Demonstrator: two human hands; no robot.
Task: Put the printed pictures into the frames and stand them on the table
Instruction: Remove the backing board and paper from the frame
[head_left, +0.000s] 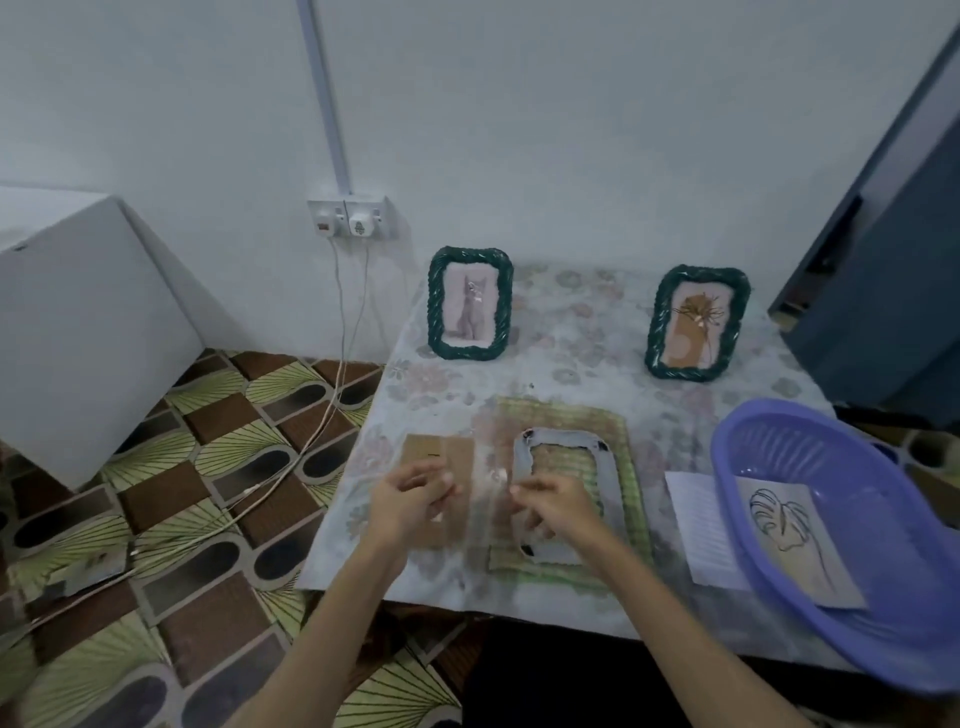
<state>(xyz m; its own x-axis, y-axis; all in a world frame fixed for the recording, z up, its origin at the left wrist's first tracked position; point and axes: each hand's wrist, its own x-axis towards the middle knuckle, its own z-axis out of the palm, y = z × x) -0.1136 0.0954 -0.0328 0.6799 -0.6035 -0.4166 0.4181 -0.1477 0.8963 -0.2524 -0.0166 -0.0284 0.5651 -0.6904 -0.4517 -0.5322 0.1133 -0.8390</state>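
Note:
An empty frame (605, 483) lies face down, grey back up, on a green woven mat (631, 441). Left of it a brown cardboard backing (431, 452) lies flat on the table (571, 358). Between them is a clear sheet (485, 525), blurred and glinting. My left hand (410, 504) pinches its left edge with curled fingers, over the backing. My right hand (558, 509) pinches its right edge, over the frame's left side. Two green woven frames stand at the back, one with a cat picture (470, 306), one with a plant picture (696, 325). A leaf-drawing print (795, 540) lies in the purple basket (769, 431).
A white sheet of paper (698, 530) lies partly under the basket's left side. A dark cabinet (883, 291) stands at the table's right. Cables (340, 364) hang from a wall socket (348, 218) to the patterned floor, and a white box (78, 332) stands on the left.

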